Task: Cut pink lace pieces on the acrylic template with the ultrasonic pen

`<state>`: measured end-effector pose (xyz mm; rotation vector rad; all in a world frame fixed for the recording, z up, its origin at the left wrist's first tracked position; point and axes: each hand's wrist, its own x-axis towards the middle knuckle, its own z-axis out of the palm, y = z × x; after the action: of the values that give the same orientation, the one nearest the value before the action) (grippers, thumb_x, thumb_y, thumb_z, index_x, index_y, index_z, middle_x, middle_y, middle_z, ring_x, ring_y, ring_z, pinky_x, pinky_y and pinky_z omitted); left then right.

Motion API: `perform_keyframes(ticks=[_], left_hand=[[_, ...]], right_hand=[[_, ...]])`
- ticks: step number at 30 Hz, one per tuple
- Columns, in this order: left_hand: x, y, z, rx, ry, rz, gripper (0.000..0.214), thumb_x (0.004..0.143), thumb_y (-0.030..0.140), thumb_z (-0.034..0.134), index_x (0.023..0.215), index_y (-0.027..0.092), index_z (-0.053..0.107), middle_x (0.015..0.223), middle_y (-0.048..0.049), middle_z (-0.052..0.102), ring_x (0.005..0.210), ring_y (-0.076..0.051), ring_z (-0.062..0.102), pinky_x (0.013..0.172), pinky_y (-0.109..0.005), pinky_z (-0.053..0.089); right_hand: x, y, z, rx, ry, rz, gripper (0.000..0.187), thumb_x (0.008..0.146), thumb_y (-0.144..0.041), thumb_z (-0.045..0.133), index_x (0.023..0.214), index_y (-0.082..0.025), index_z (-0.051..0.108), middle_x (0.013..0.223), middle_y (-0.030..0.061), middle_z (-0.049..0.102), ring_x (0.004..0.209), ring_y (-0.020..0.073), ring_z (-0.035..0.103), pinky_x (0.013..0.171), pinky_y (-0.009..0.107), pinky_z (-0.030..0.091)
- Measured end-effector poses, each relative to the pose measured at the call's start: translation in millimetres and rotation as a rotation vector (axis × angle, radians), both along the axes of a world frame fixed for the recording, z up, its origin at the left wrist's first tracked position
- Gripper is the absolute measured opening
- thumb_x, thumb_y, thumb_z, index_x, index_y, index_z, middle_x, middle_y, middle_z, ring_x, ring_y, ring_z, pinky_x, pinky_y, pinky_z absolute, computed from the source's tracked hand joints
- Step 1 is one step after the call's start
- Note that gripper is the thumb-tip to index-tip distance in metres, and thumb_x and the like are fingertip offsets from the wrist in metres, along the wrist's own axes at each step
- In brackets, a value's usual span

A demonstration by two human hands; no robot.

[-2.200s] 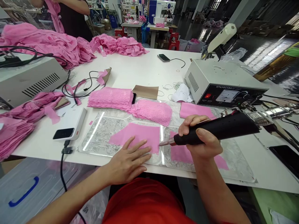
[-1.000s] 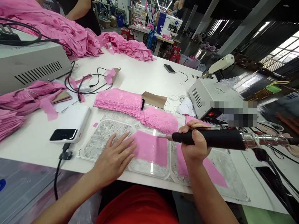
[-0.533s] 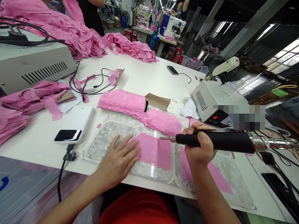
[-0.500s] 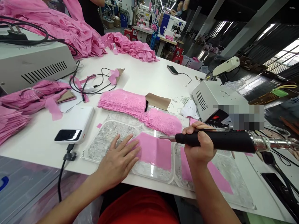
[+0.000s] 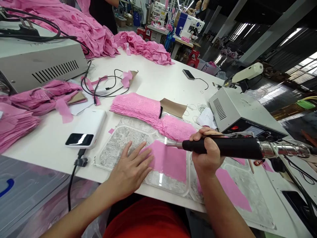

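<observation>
My left hand [image 5: 131,170] lies flat with fingers spread, its fingertips on the left part of a pink fabric piece [image 5: 173,162]. That piece rests on a marbled grey board with clear raised-edge panels [image 5: 163,189]. In my right hand [image 5: 208,155] is a handheld ultrasonic welder [image 5: 230,147] with a black barrel, held level. Its thin metal tip points left and meets the upper edge of the pink piece; whether it presses on it I cannot tell. Behind the board lies a stack of pink lace pieces [image 5: 136,107], with a second lace stack [image 5: 175,127] beside it.
A white power bank [image 5: 85,130] with a cable sits left. At right stands a grey control box [image 5: 245,109]. Another pink piece [image 5: 232,190] lies beyond my right forearm. Brown card [image 5: 173,107], a phone [image 5: 188,74] and heaped pink fabric [image 5: 146,49] are farther back.
The welder's tip has moved a little left along the fabric's upper edge, my right hand with it. My left hand stays on the fabric. The whole view has shifted slightly.
</observation>
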<state>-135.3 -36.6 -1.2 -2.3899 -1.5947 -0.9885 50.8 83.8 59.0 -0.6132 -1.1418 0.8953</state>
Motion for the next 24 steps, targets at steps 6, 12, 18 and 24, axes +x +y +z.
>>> perform_keyframes(ticks=[6,12,18,24], left_hand=[[-0.3,0.4,-0.2,0.001,0.011,-0.008,0.023,0.097,0.022,0.05,0.114,0.016,0.064,0.122,-0.0067,0.067,0.131,-0.03,0.048,0.115,-0.054,0.02],[-0.2,-6.5,2.7,0.005,0.004,-0.014,0.023,0.097,0.021,0.049,0.113,0.016,0.064,0.12,-0.005,0.068,0.131,-0.028,0.049,0.117,-0.052,0.017],[-9.1,-22.1,-1.1,0.009,-0.014,0.039,0.024,0.096,0.019,0.05,0.116,0.015,0.063,0.125,-0.0061,0.066,0.131,-0.028,0.048,0.118,-0.052,0.018],[-14.3,-27.5,-6.0,0.029,-0.018,0.081,0.026,0.094,0.018,0.053,0.117,0.016,0.063,0.125,-0.0078,0.065,0.131,-0.028,0.048,0.117,-0.054,0.02]], right_hand=[[1.3,1.0,-1.1,0.019,-0.003,0.018,0.002,0.069,-0.017,0.059,0.071,-0.018,0.06,0.078,0.0,0.057,0.058,0.0103,0.055,0.054,0.029,0.047],[-1.4,0.5,1.4,0.007,0.008,0.007,0.006,0.068,-0.019,0.059,0.073,-0.018,0.061,0.078,0.0,0.057,0.056,0.0098,0.054,0.052,0.029,0.049],[-17.2,-6.0,5.8,-0.018,0.016,0.083,0.007,0.07,-0.021,0.059,0.077,-0.019,0.061,0.082,-0.0004,0.056,0.058,0.009,0.054,0.054,0.03,0.05],[-34.8,-10.2,2.5,-0.013,-0.016,0.155,0.007,0.071,-0.021,0.06,0.078,-0.02,0.06,0.08,-0.0012,0.056,0.059,0.0091,0.054,0.055,0.029,0.049]])
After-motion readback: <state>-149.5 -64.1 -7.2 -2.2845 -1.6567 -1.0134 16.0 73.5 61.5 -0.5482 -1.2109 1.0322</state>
